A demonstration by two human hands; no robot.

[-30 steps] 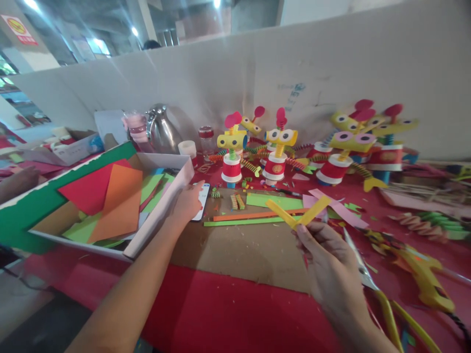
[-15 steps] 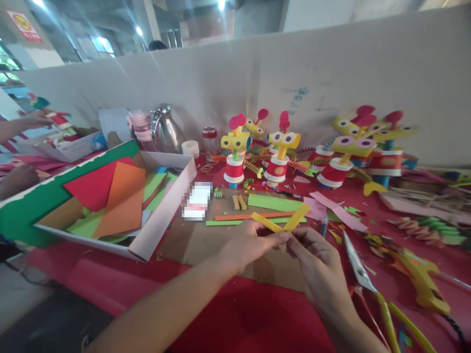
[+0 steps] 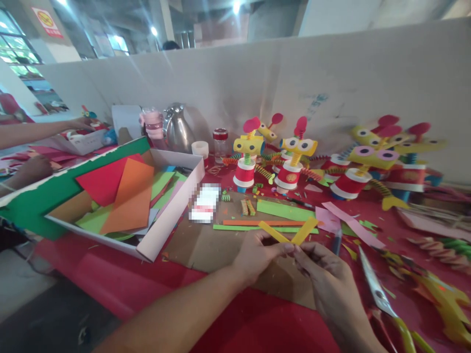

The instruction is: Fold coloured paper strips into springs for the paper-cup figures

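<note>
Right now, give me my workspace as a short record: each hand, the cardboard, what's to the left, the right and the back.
Left hand: pinching V-shaped yellow paper near its point
Right hand: pinching the same paper, fingertips close to the left's
Cardboard: beneath the hands, bearing an orange strip and green strips
Left: open box holding coloured paper
Right: scissors
Back: red-and-white figures with yellow heads

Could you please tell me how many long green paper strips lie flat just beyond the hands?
2: a wide green strip farther back and a narrow green strip nearer the camera, beside an orange strip. Yellow paper partly blocks the view, so others may be hidden.
</note>
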